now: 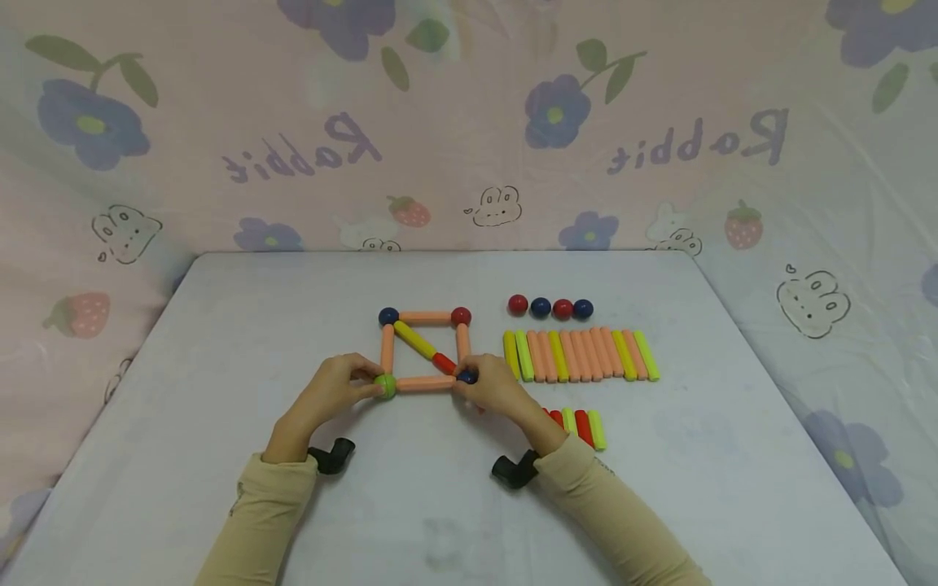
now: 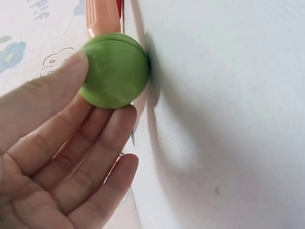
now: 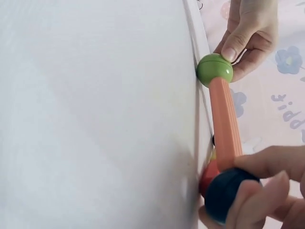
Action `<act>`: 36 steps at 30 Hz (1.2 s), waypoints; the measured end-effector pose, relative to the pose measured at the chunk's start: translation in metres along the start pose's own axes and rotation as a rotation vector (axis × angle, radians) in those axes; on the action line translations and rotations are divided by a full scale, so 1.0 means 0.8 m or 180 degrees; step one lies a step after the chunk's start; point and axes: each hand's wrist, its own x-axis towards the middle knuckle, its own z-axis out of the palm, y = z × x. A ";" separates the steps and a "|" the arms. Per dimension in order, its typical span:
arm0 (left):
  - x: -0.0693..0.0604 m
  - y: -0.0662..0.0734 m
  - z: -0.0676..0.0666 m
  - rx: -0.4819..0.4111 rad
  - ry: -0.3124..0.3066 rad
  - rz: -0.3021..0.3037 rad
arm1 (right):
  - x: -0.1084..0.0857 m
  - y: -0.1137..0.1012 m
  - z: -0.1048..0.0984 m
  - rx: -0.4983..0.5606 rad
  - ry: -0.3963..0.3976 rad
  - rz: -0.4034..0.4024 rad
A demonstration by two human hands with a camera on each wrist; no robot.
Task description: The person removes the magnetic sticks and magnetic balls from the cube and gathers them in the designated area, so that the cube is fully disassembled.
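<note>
A square of orange rods lies on the table, with a ball at each corner. My left hand (image 1: pixel 335 389) pinches the green ball (image 2: pixel 114 71) at the near left corner between thumb and fingers. At the near right corner my right hand (image 1: pixel 500 387) holds a dark blue ball (image 3: pixel 223 194), partly covered by its fingers. The near orange rod (image 3: pixel 225 121) joins these two balls. A yellow rod (image 1: pixel 414 339) and a red rod (image 1: pixel 444 363) run diagonally from the far left blue ball (image 1: pixel 388 317) toward the held blue one. A red ball (image 1: pixel 461 316) marks the far right corner.
Right of the square, red and blue balls (image 1: pixel 541 308) sit in a row. Below them, several orange, yellow and green rods (image 1: pixel 586 355) lie side by side. Short red and green rods (image 1: pixel 583 428) are partly hidden by the right forearm. A printed curtain (image 1: pixel 454 122) hangs behind the table.
</note>
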 end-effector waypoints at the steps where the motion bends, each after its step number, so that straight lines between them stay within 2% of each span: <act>1: 0.000 0.000 0.000 0.0003 0.0002 0.0002 | 0.000 0.000 -0.001 0.0032 -0.0030 0.0012; 6: 0.001 0.000 0.001 0.0017 0.0013 0.0006 | 0.000 0.000 -0.001 -0.0016 -0.0073 -0.0037; 13: 0.002 -0.002 0.002 -0.0009 0.0030 0.0067 | 0.003 -0.001 0.002 -0.0299 0.0177 -0.0173; 19: 0.002 -0.003 0.003 0.0010 0.0037 0.0065 | 0.005 0.003 0.005 -0.0381 0.0226 -0.0030; 23: 0.001 -0.003 0.003 0.0030 0.0031 0.0046 | 0.003 0.007 -0.002 -0.0203 0.0169 0.0044; 27: 0.000 -0.003 0.002 0.0043 0.0037 0.0057 | 0.003 0.006 -0.019 0.0116 0.0083 0.0030; 36: 0.000 0.000 0.002 0.0022 0.0024 0.0033 | 0.022 0.014 -0.062 0.0588 -0.0153 -0.0023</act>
